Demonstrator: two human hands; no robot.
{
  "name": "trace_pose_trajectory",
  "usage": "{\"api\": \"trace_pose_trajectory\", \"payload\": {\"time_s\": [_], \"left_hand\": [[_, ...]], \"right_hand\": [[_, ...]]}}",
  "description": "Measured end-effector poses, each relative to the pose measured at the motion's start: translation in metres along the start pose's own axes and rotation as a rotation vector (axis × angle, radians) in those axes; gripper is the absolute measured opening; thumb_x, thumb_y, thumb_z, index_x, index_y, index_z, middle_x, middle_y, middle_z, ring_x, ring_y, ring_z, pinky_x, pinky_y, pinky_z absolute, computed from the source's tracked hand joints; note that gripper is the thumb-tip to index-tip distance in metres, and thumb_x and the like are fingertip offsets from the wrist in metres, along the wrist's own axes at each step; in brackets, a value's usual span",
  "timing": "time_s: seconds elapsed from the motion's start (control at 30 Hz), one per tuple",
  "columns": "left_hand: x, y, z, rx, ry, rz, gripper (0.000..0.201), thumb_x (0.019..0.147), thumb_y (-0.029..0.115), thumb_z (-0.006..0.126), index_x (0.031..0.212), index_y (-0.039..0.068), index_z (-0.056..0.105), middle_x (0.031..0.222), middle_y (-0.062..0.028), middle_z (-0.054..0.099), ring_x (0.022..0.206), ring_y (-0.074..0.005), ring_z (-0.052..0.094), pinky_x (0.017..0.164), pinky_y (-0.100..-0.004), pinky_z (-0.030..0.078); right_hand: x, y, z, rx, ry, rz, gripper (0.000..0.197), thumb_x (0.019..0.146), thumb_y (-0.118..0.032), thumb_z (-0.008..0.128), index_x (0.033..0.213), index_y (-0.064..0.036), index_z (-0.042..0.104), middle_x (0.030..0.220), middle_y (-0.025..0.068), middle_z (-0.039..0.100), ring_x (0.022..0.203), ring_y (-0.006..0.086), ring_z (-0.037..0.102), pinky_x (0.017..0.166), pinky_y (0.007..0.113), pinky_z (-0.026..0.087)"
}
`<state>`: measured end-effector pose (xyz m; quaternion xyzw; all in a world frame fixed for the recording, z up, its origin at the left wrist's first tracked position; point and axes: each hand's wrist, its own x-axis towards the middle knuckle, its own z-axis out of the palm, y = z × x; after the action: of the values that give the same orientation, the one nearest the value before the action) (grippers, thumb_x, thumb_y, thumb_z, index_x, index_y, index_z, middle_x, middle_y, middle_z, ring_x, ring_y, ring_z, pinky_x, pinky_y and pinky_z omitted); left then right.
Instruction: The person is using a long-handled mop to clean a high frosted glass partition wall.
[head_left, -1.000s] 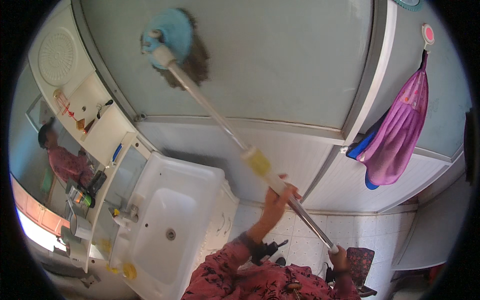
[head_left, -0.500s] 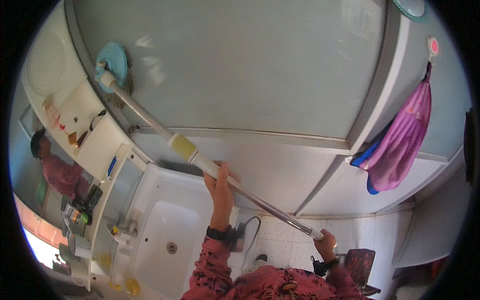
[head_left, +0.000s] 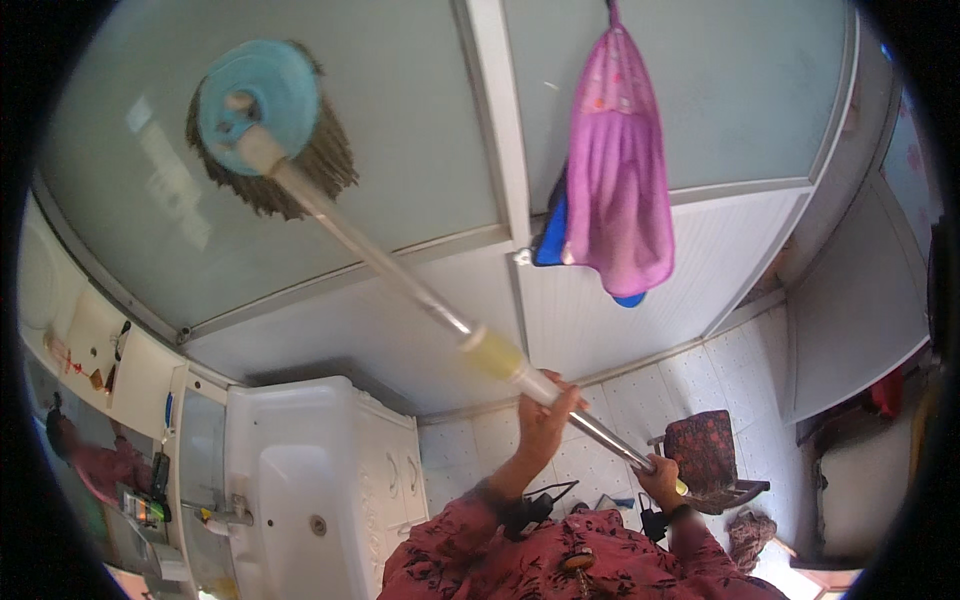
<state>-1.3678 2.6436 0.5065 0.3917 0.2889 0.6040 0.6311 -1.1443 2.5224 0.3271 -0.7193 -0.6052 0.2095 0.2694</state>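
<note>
A long mop [head_left: 385, 268] slants across the view, its metal pole running from the lower right up to the far left. Its round blue head [head_left: 300, 95] with grey-brown strands is raised before the frosted glass panel [head_left: 410, 130]. Whether the strands touch the glass I cannot tell. My left hand [head_left: 543, 415] is closed round the pole just below the yellow-green collar. Nearer the lower end, my right hand [head_left: 660, 482] grips the same pole, whose yellowish tip pokes out beyond it.
A pink hanging towel [head_left: 625, 190] with a blue cloth behind it is right of the frame post. At lower left stands a white sink [head_left: 300, 480] with a cabinet, beside a mirrored shelf. A dark patterned chair [head_left: 700, 455] stands on the tiled floor at right.
My view has turned to the right, so towel and sink now lie further left. The mop head has left the glass panel's left edge and appears larger, its strands hanging in sight.
</note>
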Motion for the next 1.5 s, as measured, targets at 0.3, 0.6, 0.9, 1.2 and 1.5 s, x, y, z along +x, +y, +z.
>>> {"api": "trace_pose_trajectory", "payload": {"time_s": [0.3,0.6,0.9,1.2,1.5], "left_hand": [[-0.015,-0.032,0.037,0.077,-0.125,-0.215,0.022,0.082,0.013,0.051,0.097,0.001,0.041,0.080,-0.0088,0.053,0.076,-0.0153,0.055,0.071,-0.0292,0.045],[-0.061,-0.078,-0.004,0.135,-0.297,-0.564,0.021,0.085,0.024,0.047,0.097,0.007,0.042,0.092,-0.0090,0.056,0.091,-0.0177,0.053,0.077,-0.0333,0.043],[0.001,-0.005,0.008,0.364,-0.306,-0.164,0.022,0.086,0.017,0.043,0.101,0.002,0.040,0.085,-0.0103,0.056,0.078,-0.0161,0.054,0.067,-0.0301,0.044],[-0.001,-0.004,0.022,0.157,-0.162,-0.217,0.022,0.082,0.016,0.048,0.098,0.002,0.041,0.077,-0.0083,0.054,0.074,-0.0174,0.056,0.066,-0.0304,0.046],[-0.037,-0.084,0.009,-0.096,-0.274,-0.469,0.025,0.081,0.031,0.052,0.091,0.008,0.046,0.084,-0.0028,0.054,0.084,-0.0117,0.053,0.067,-0.0279,0.043]], "right_hand": [[-0.057,0.073,0.002,-0.005,-0.101,0.115,0.038,0.059,-0.034,0.069,0.050,-0.0018,0.051,0.042,0.0094,0.046,0.037,0.0204,0.045,0.039,0.034,0.035],[-0.122,0.121,0.003,-0.082,-0.440,0.212,0.044,0.059,-0.051,0.060,0.056,-0.0072,0.057,0.052,0.0115,0.054,0.052,0.0291,0.055,0.050,0.039,0.043],[-0.035,0.050,0.029,-0.042,-0.257,0.067,0.043,0.064,-0.046,0.061,0.055,-0.0046,0.053,0.049,0.0124,0.051,0.046,0.0292,0.052,0.044,0.039,0.039],[-0.057,0.071,0.019,-0.173,-0.210,0.024,0.036,0.061,-0.036,0.064,0.055,-0.0023,0.053,0.050,0.0158,0.051,0.049,0.0332,0.052,0.045,0.041,0.038],[-0.093,0.130,-0.064,-0.298,-0.217,0.189,0.027,0.058,-0.027,0.063,0.054,-0.0026,0.051,0.050,0.0158,0.049,0.050,0.0333,0.051,0.047,0.042,0.038]]}}
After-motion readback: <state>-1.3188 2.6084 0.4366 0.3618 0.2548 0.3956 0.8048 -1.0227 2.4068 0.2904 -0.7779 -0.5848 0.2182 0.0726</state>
